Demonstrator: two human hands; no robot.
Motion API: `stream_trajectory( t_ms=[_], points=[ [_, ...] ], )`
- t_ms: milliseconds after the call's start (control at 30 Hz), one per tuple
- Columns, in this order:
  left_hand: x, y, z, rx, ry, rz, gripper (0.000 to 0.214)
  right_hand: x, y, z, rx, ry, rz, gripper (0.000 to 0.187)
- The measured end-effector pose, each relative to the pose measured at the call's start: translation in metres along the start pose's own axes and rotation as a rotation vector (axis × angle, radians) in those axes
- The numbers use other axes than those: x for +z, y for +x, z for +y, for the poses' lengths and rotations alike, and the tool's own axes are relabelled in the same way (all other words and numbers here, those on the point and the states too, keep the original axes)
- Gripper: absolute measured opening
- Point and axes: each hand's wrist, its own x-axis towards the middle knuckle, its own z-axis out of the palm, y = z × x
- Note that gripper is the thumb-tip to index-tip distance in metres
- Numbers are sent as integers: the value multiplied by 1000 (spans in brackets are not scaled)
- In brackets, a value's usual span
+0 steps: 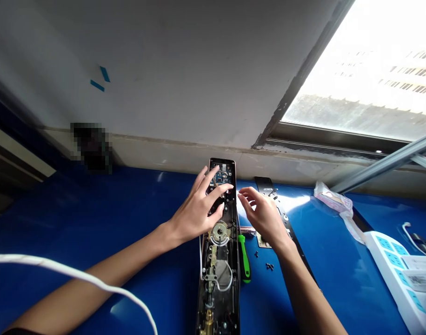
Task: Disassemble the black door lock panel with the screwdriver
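Note:
A long opened door-lock body point(220, 260) lies lengthwise on the blue table point(94, 223), its circuit board at the far end and brass gear parts nearer me. My left hand point(199, 209) rests on the lock's upper part, fingers stretched toward the circuit board. My right hand point(263, 214) hovers just right of the lock with fingers curled in a pinch; what it holds is too small to make out. A green-handled screwdriver point(245, 261) lies along the lock's right side.
A black cover plate point(281, 214) lies under the right hand, with loose small screws point(269, 266) beside it. A white power strip point(397, 270) and a plastic bag point(333, 199) sit at right. A white cable point(76, 277) crosses at left. Wall and window stand behind.

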Motion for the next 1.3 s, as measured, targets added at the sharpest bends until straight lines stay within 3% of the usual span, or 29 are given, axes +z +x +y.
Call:
stream_trajectory(
  t_ms=[100, 233, 433, 533, 600, 767, 867, 933, 1000, 1100, 1200, 1300],
  points=[
    [-1, -1, 7, 112, 36, -19, 37, -16, -7, -1, 56, -70, -66, 17],
    [4, -1, 9, 245, 72, -83, 30, -32, -18, -3, 111, -179, -253, 11],
    [7, 0, 5, 276, 64, -66, 28, -17, -34, -15, 79, -293, -459, 20],
    [2, 2, 2, 260, 56, -14, 28, -10, -37, -22, 79, -316, -503, 21],
    [-3, 4, -2, 249, 56, 13, 29, -16, -35, -25, 91, -322, -491, 16],
    [-16, 9, -12, 215, 61, 80, 26, -75, -18, -34, 144, -374, -298, 16],
    [-22, 11, -15, 178, 60, 99, 25, -113, -10, -44, 79, -482, -127, 14],
    [-24, 12, -17, 158, 56, 107, 27, -130, -9, -53, 27, -423, -23, 14],
    [-24, 11, -19, 115, 53, 128, 29, -137, -9, -63, -33, -314, 111, 17],
    [-20, 9, -24, -58, 11, 138, 42, -135, -9, -74, -128, -139, 304, 22],
    [-16, 6, -27, -181, -122, 38, 61, -127, -8, -80, -217, 5, 479, 27],
    [-14, 7, -29, -176, -248, -61, 68, -121, -6, -82, -269, 68, 575, 28]
  ],
)
